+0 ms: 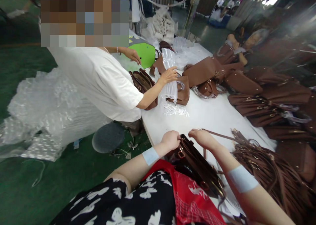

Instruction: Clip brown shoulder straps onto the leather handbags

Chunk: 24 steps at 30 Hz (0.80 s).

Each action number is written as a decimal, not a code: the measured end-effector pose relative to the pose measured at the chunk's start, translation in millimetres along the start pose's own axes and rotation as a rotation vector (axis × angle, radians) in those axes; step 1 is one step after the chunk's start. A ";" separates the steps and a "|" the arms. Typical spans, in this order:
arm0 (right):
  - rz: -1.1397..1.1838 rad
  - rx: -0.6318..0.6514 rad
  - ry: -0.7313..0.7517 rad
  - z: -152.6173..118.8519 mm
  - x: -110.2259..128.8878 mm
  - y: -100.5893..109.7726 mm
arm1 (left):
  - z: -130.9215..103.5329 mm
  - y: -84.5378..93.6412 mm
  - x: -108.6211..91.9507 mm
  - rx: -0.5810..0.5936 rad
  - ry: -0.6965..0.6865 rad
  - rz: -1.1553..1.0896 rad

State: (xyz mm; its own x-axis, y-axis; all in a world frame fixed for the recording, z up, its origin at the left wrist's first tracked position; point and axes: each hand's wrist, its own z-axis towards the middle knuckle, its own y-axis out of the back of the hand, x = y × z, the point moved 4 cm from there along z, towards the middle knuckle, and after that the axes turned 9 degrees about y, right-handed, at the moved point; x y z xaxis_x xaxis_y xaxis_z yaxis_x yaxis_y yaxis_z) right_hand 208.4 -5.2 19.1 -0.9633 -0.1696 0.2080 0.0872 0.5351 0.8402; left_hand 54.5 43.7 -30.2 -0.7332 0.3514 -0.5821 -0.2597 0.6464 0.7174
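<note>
A dark brown handbag (197, 162) stands close against my body at the table's near edge, its top facing up with metal buckles along it. My left hand (171, 140) is closed on the bag's far top corner. Just right of that corner, my right hand (201, 137) has its fingers curled together near a thin brown strap (218, 135); whether the strap is between the fingers is too small to tell. A heap of brown straps (264, 165) with metal clips lies to the right.
The white table (207, 119) carries small white packets (175, 110), brown bags (204, 70) and a bag pile (276, 96). Across it, a person in a white shirt (98, 80) handles plastic wrap. Another person (254, 39) is at back right. A stool (108, 137) stands left.
</note>
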 end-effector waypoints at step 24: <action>0.098 -0.014 0.078 11.4 -9.5 -8.5 | -16.2 2.2 -5.6 -0.031 0.081 0.010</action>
State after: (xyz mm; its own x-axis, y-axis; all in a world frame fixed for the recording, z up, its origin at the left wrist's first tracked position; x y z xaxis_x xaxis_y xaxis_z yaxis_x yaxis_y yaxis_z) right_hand 213.9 1.3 4.3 -0.9275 -0.1814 0.3270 0.1837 0.5405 0.8210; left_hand 48.0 32.1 -19.1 -0.7837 0.3010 -0.5434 -0.2708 0.6218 0.7349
